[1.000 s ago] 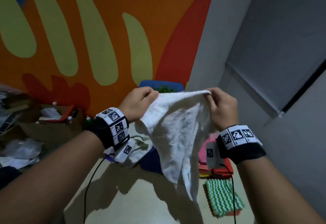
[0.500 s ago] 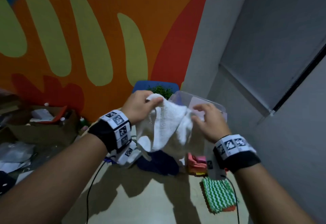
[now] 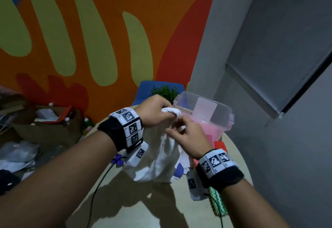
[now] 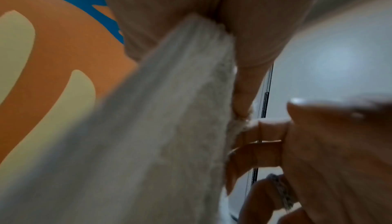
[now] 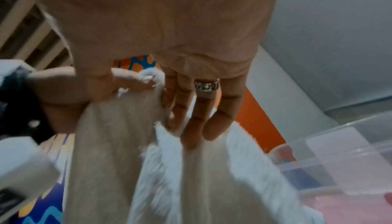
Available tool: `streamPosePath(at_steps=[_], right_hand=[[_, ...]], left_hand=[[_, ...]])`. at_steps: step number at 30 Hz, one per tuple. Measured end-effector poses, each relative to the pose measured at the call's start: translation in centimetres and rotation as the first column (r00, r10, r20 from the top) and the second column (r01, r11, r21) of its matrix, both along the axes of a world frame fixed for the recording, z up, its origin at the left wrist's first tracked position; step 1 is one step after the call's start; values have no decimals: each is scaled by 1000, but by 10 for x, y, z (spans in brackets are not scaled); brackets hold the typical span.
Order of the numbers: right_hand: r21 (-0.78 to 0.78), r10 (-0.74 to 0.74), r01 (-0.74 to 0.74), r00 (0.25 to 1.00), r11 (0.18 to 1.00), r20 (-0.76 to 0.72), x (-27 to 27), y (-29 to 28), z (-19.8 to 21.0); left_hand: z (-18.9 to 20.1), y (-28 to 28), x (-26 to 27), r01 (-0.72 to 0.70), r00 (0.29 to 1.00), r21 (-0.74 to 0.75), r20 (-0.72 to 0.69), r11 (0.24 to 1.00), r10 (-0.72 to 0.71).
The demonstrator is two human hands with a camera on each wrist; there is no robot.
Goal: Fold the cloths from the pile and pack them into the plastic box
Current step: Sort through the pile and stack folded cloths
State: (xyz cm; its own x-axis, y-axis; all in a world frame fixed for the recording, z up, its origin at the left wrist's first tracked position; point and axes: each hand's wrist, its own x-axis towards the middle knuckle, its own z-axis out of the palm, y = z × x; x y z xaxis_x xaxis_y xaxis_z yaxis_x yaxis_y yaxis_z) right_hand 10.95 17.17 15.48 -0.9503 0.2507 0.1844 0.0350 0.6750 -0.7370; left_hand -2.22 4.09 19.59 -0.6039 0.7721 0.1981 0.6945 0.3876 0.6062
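A white terry cloth [image 3: 161, 155] hangs doubled over the round table. My left hand [image 3: 158, 114] grips its bunched top edge, seen up close in the left wrist view as the cloth [image 4: 169, 110] running out from under my fingers [image 4: 244, 93]. My right hand [image 3: 181, 130] is right beside it, with the cloth's fold [image 5: 118, 127] between thumb and nearly straight fingers [image 5: 191, 123]. The clear plastic box [image 3: 222, 118] stands just behind my hands with a pink cloth [image 3: 212, 129] inside. Part of the pile shows under the hanging cloth as a blue patterned cloth [image 3: 179, 171].
A folded green zigzag cloth [image 3: 218, 202] lies at the table's right edge and a red cloth [image 3: 220, 146] by the box. A small green plant [image 3: 165, 92] and a blue chair [image 3: 145, 91] stand behind. Cardboard boxes [image 3: 45, 129] clutter the floor at left. A black cable [image 3: 97, 186] crosses the table [image 3: 125, 200].
The cloth was spread wide between both hands. My hands have come together so it hangs doubled, and it has dropped lower, uncovering the plastic box behind.
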Motion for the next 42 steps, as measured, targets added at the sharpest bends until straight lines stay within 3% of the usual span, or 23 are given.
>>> streamPosePath(at_steps=[1, 3, 6, 9, 10, 12, 15, 18, 20, 21, 24, 27, 28, 30, 31, 32, 33, 35, 37, 40, 42], right_hand=[[33, 18, -18, 1000, 999, 16, -2, -6, -4], [78, -79, 85, 994, 993, -79, -9, -6, -5], [-5, -254, 256, 956, 967, -145, -9, 14, 0], [-129, -71, 66, 997, 989, -39, -4, 8, 7], [-83, -5, 4, 1000, 997, -12, -5, 3, 5], [97, -8, 9, 1000, 995, -5, -11, -1, -3], [167, -118, 124, 992, 978, -49, -11, 12, 1], [222, -161, 157, 987, 962, 4, 0, 29, 17], [209, -179, 168, 983, 963, 37, 4, 36, 21], [126, -171, 163, 984, 979, 49, 6, 37, 22], [-274, -89, 100, 995, 956, 54, 14, 30, 26], [-430, 64, 7, 986, 903, 151, 21, 15, 25], [-451, 147, -49, 971, 891, 186, 22, 8, 24], [-512, 264, -145, 950, 847, 167, 21, -2, 23], [-547, 261, -158, 959, 822, 115, 19, -4, 23], [-586, 227, -157, 973, 795, 48, 19, -5, 24], [-629, 182, -156, 983, 761, -23, 21, -5, 26], [-718, 83, -152, 988, 679, -131, 25, 0, 26], [-771, 20, -130, 988, 623, -151, 29, 6, 24], [-787, -48, -70, 991, 613, -125, 27, 5, 18], [-802, -78, -43, 991, 596, -111, 22, 2, 18]], left_hand=[[5, 3, 2, 1, 1000, 21, 4, 1000, -1], [12, 3, 1, 32, 999, 26, 38, 999, -33], [13, -5, -6, 68, 997, -106, -16, 992, -70], [12, -4, -5, 51, 999, -70, -4, 996, -52], [12, -1, -3, 62, 998, -27, 22, 998, -61], [15, 5, 2, 129, 989, 17, 76, 992, -129], [13, 1, 0, 184, 978, -222, -58, 958, -201], [2, -12, -11, -75, 917, -459, -380, 885, -119], [-5, -17, -17, -228, 875, -406, -484, 885, 4], [-7, -19, -20, -266, 872, -334, -483, 904, 78], [-3, -14, -28, -402, 879, -44, -297, 915, 372], [1, 1, -40, -473, 864, 218, -73, 854, 497], [3, 7, -40, -434, 892, 254, -12, 865, 451], [-3, 19, -36, -181, 980, 285, 139, 941, 146], [-12, 23, -32, -45, 968, 295, 249, 954, -31], [-26, 23, -30, 11, 940, 300, 323, 954, -112], [-42, 20, -28, -25, 940, 303, 333, 953, -81], [-80, 7, -28, -255, 939, 293, 304, 921, 164], [-119, -10, -24, -432, 874, 186, 326, 882, 359], [-157, -26, -7, -327, 870, -108, 354, 939, 343], [-162, -25, 7, -234, 808, -232, 493, 944, 322]])
